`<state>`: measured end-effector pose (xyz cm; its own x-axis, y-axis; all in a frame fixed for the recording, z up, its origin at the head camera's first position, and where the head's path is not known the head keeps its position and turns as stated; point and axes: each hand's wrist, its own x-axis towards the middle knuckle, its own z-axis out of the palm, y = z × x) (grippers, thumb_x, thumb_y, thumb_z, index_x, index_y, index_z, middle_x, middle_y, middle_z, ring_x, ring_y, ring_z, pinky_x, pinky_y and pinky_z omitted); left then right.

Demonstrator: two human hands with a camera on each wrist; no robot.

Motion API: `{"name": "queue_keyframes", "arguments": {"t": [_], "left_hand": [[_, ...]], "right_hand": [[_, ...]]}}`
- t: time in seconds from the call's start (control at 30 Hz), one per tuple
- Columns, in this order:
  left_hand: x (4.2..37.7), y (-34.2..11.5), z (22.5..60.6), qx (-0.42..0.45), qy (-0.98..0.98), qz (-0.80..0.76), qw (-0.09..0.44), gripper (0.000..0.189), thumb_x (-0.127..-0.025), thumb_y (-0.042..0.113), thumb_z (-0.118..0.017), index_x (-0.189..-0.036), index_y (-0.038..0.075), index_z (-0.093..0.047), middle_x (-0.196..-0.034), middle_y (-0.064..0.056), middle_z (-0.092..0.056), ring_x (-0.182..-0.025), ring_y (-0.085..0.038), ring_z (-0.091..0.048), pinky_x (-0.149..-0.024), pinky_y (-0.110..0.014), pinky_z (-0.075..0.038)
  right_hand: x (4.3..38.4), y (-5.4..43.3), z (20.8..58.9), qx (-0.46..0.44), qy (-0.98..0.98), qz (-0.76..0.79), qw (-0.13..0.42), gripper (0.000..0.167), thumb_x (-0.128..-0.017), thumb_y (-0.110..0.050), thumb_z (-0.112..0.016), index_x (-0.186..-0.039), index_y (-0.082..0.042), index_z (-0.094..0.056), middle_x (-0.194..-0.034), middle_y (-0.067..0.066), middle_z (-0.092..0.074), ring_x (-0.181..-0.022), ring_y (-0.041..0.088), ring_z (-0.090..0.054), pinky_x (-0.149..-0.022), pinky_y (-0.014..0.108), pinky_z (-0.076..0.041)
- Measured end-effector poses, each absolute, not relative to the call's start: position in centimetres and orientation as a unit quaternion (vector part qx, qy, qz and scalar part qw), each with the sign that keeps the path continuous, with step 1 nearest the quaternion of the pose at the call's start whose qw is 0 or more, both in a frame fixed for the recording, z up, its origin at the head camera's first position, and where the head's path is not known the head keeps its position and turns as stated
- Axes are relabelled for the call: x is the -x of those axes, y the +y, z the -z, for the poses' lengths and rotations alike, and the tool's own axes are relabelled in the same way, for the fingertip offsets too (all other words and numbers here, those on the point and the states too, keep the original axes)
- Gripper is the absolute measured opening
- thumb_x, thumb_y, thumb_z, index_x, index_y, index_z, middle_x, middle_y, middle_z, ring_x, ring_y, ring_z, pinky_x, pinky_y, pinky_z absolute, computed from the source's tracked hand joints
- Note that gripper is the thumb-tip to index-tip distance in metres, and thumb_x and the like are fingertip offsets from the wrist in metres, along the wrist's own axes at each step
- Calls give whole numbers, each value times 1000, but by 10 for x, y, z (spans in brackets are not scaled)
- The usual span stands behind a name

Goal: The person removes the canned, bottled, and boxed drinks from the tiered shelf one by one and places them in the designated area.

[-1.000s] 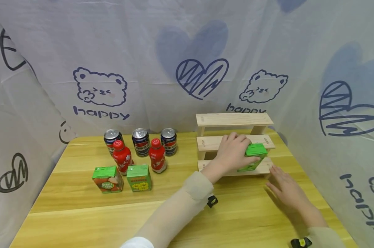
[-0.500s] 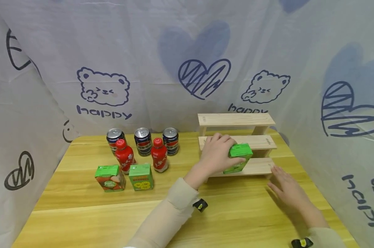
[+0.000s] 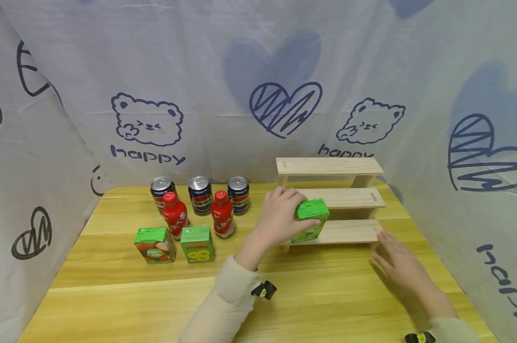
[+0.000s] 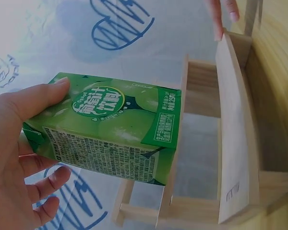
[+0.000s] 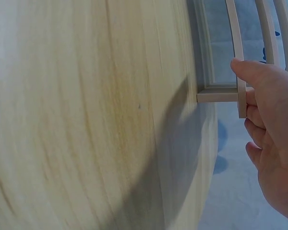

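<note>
My left hand [image 3: 280, 216] grips a green juice box [image 4: 115, 110] by one end, thumb on its printed face and fingers behind. In the head view the box overlaps the left part of the lowest board of a three-tier wooden shelf [image 3: 348, 232]. At that shelf's right end, my right hand [image 3: 400, 259] holds the corner of the lowest board. The right wrist view shows the thumb [image 5: 249, 69] at the board's one side and curled fingers at the other. In the left wrist view, fingertips of the right hand show at the top, by the board's end.
To the left stand an apple juice box [image 3: 154, 245] and a green box with yellow flowers [image 3: 197, 245]. Behind them are two red bottles [image 3: 223, 215] and three dark cans [image 3: 200, 195]. A printed cloth [image 3: 215, 71] hangs behind the wooden table [image 3: 125, 305].
My left hand has carried the green juice box leftward along the shelf, from its right part to its left end. The right hand stays at the shelf corner. The view has shifted slightly.
</note>
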<state>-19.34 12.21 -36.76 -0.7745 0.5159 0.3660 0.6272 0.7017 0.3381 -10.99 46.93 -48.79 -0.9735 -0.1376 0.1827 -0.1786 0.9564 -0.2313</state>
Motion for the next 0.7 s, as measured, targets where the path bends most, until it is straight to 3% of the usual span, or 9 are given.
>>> {"name": "queue_keyframes", "arguments": {"t": [0.3, 0.47, 0.7], "left_hand": [[191, 97, 373, 299, -918, 212, 153, 56, -79, 65, -67, -114, 21, -67, -117, 5, -65, -106, -18, -51, -83, -36, -38], [191, 78, 380, 290, -919, 204, 172, 57, -79, 64, -68, -116, 21, -67, -117, 3, -66, -103, -19, -52, -82, -37, -38], [191, 55, 393, 271, -922, 227, 159, 55, -78, 62, -71, -114, 21, -68, -112, 2, -66, -99, -20, -50, -80, -37, -37]], "right_hand": [[109, 469, 486, -77, -985, -136, 77, 67, -98, -32, -57, -146, 9, -33, -152, 30, -30, -139, 50, -31, -119, 53, -15], [110, 470, 488, -73, -986, -137, 66, 68, -99, -32, -55, -148, 8, -30, -154, 30, -27, -140, 49, -28, -121, 50, -10], [111, 470, 488, -68, -987, -135, 58, 69, -99, -33, -55, -148, 8, -29, -154, 30, -26, -141, 49, -28, -120, 53, -12]]}}
